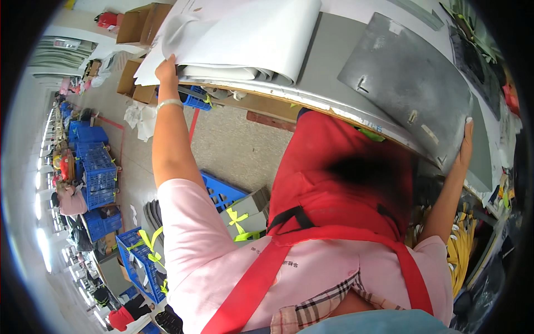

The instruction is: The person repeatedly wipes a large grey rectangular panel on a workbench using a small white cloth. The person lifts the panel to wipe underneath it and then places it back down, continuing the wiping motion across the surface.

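Observation:
At the left end of the worktable, my left hand (167, 70) is closed on the near left edge of a large white sheet (245, 39). The sheet is folded over in layers, with greyish layers showing at its front. My right hand (466, 139) grips the right edge of a dark grey, scuffed board (409, 78), some of its fingers hidden. Small slots and a pale strip mark the board, which lies at a slant and reaches the table's front edge. Beneath it and beside the white sheet is a flat grey sheet (328, 53).
Cardboard boxes (143, 25) stand past the table's left end. Blue crates (100, 172) line the floor at left, and another blue crate (219, 189) with grey pieces tied in yellow-green ribbon is by my left arm. Yellow strips (461, 245) hang at lower right.

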`<state>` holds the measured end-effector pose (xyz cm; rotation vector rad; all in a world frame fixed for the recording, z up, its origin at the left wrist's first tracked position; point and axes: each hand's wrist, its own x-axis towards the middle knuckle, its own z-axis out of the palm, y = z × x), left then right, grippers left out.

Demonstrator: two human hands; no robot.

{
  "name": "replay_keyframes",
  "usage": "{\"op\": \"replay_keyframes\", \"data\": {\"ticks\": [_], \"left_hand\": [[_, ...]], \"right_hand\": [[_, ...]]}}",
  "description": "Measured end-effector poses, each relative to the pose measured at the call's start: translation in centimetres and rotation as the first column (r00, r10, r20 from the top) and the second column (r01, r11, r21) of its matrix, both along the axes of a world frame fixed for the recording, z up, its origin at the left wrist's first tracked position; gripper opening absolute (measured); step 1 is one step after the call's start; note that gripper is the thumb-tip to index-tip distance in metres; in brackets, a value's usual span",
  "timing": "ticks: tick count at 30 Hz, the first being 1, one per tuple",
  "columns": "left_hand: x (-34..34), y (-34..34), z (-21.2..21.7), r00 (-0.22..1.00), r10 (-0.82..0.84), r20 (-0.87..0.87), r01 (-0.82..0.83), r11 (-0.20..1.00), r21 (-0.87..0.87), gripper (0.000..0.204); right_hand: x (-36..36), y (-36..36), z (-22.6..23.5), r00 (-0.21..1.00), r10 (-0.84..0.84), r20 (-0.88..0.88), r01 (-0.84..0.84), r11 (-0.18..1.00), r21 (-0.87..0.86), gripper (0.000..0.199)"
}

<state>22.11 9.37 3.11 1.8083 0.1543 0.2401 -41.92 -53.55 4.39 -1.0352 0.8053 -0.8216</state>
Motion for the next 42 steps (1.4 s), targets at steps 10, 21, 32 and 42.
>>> {"op": "replay_keyframes", "data": {"ticks": [10,21,32,42], "left_hand": [[-6.0,-3.2,3.3,0.884,-0.099,0.458,-0.128,0.889,0.440,0.061],[-34.6,-24.1,7.5,0.253,-0.959,0.127,0.551,0.251,0.796,0.024],[-34.8,-25.0,6.7,0.269,-0.962,-0.039,0.595,0.135,0.792,0.025],[-35.3,-24.9,6.2,0.276,-0.961,-0.007,0.614,0.170,0.771,0.021]], "right_hand": [[5.5,2.4,4.7,0.965,0.097,-0.243,-0.135,0.980,-0.146,0.048],[9.1,-4.3,2.7,0.782,0.172,-0.599,-0.481,0.777,-0.406,0.013],[10.0,-6.1,2.0,0.751,0.082,-0.655,-0.485,0.742,-0.463,0.017],[9.3,-5.8,1.9,0.777,0.112,-0.620,-0.487,0.732,-0.477,0.018]]}}
